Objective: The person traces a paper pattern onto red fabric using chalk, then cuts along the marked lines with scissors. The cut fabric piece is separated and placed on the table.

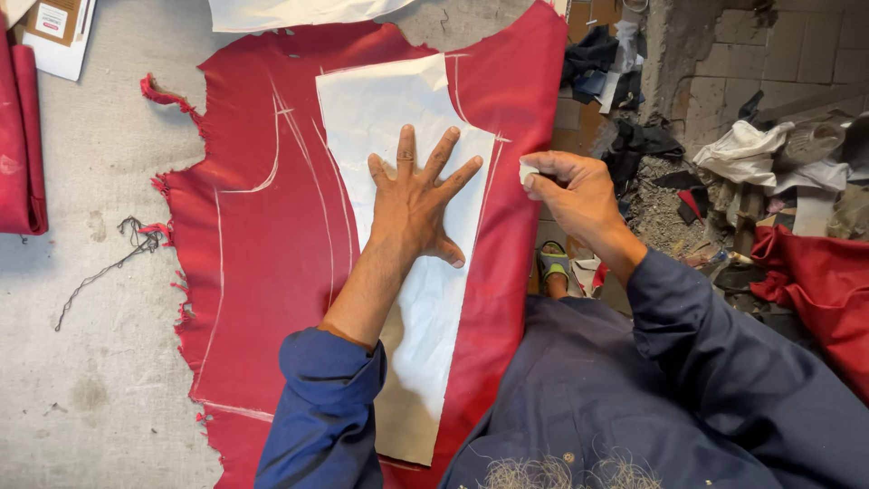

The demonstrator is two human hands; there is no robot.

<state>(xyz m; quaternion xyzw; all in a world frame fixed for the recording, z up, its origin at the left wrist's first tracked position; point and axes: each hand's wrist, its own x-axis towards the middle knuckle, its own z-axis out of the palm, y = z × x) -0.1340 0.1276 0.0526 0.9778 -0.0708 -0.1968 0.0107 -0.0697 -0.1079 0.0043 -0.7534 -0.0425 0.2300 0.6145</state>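
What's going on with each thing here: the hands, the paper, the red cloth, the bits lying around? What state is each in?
Left hand: open, fingers spread, pressed flat on the paper pattern.
Right hand: pinched shut on a small white chalk piece, at the cloth's right edge.
Paper pattern: lying flat on the cloth, creased.
Red cloth: spread on the table, marked with white lines, edges frayed.
Dark thread: loose on the table.

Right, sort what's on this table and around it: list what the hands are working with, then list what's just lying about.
In use:
- red cloth with chalk lines
- white paper pattern, pressed flat by the left hand
- small white chalk piece, pinched in the right hand

Lying about:
- folded red cloth at the left edge
- loose dark thread
- heap of cloth scraps on the floor
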